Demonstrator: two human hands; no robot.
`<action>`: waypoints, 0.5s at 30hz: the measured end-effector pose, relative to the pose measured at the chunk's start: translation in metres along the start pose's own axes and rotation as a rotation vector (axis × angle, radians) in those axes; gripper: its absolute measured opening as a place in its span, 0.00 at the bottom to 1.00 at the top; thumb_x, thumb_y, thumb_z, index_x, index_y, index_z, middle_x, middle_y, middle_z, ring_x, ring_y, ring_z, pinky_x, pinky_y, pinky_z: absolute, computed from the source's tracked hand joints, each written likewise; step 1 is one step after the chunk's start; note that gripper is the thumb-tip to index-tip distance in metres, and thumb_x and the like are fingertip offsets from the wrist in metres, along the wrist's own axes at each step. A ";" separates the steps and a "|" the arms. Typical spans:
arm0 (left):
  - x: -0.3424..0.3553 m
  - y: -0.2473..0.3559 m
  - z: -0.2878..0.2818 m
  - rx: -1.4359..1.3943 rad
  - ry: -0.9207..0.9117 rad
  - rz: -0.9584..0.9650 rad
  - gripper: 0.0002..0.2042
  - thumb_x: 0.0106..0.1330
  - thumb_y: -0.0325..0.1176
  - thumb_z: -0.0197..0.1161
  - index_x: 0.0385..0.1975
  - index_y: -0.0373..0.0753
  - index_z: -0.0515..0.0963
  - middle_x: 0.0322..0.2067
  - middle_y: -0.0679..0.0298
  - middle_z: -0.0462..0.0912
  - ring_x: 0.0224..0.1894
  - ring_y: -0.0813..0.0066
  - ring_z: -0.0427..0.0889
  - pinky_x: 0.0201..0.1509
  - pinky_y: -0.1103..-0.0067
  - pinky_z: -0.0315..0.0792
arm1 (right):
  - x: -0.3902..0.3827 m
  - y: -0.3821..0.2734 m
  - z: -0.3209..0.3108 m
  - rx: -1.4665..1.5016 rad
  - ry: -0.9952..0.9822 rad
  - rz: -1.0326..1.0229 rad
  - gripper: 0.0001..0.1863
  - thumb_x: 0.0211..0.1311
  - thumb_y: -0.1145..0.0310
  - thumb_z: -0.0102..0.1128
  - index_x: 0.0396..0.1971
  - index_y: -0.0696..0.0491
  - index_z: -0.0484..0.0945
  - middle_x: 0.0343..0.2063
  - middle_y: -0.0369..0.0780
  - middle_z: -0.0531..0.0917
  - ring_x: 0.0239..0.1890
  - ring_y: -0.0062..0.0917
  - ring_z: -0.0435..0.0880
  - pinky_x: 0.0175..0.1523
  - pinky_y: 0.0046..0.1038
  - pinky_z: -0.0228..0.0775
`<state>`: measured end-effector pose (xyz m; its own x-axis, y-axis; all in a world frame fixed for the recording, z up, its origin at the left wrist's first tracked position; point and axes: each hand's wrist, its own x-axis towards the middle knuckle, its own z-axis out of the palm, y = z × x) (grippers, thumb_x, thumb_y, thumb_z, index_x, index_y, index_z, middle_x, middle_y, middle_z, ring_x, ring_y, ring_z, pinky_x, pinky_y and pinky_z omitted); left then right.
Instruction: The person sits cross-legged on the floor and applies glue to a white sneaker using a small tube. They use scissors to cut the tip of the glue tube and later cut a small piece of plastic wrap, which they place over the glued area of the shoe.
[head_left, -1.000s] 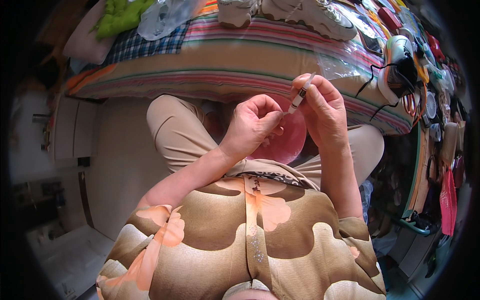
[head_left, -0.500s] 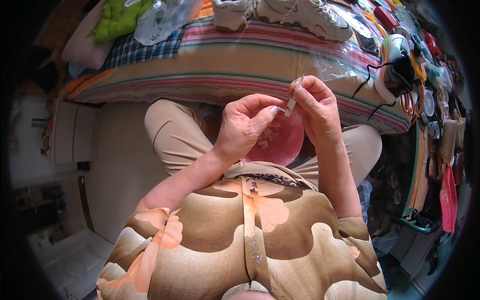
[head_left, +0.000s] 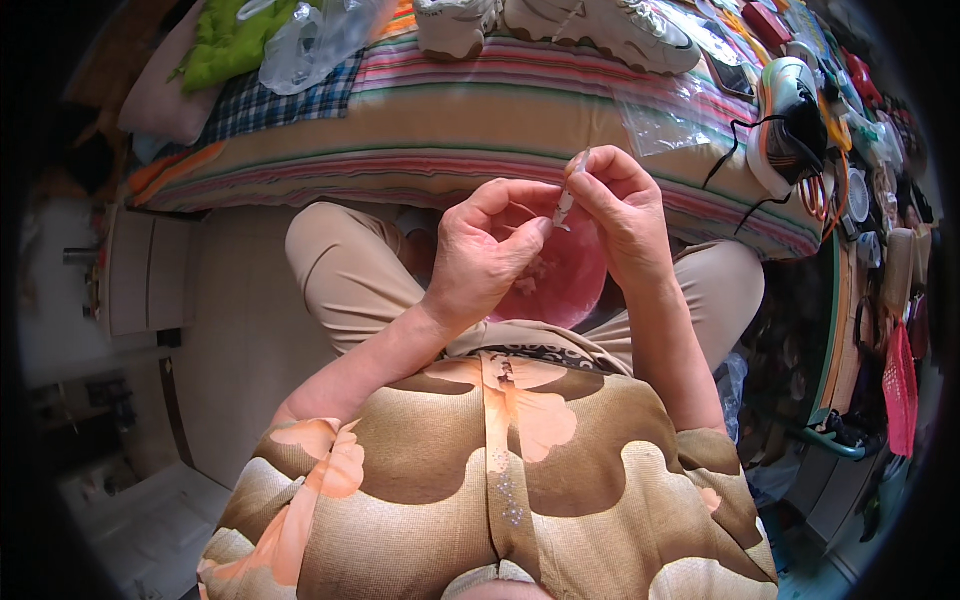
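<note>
Both hands are raised in front of me over a pink basin (head_left: 575,290), which sits between my bent knees and has small pale scraps in it. In the thumb and fingers of my right hand (head_left: 628,205) is a slim white strip-like piece (head_left: 563,207) with dark marks and a thin pointed upper end. My left hand (head_left: 485,240) is curled in a pinch, thumb and forefinger at the lower part of that piece. A small white bit sticks out by the left thumb tip. What exactly the piece is cannot be made out.
A bed with a striped cover (head_left: 450,125) lies ahead, bearing white sneakers (head_left: 640,40), a clear plastic bag (head_left: 665,115) and a dark-laced shoe (head_left: 785,130). Clutter fills the right side, with a pink mesh bag (head_left: 900,385) hanging there. A cabinet (head_left: 145,270) stands at left.
Both hands have shifted slightly left and up with the white piece. The left thumb and fingers have moved along its lower part, and a white bit now juts out there.
</note>
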<state>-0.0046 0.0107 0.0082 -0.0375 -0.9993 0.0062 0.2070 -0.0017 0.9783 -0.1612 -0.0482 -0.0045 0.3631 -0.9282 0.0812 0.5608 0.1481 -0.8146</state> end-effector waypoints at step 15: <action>0.003 -0.017 -0.006 0.068 0.012 0.070 0.05 0.62 0.21 0.58 0.24 0.32 0.79 0.27 0.67 0.78 0.28 0.85 0.77 0.30 0.89 0.71 | -0.001 0.005 -0.007 -0.030 0.058 -0.022 0.06 0.60 0.72 0.65 0.35 0.54 0.77 0.31 0.30 0.80 0.26 0.08 0.70 0.31 0.12 0.61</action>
<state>-0.0023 0.0078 -0.0094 -0.0135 -0.9972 0.0731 0.1418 0.0704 0.9874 -0.1641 -0.0488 -0.0127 0.3066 -0.9495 0.0659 0.5453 0.1185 -0.8298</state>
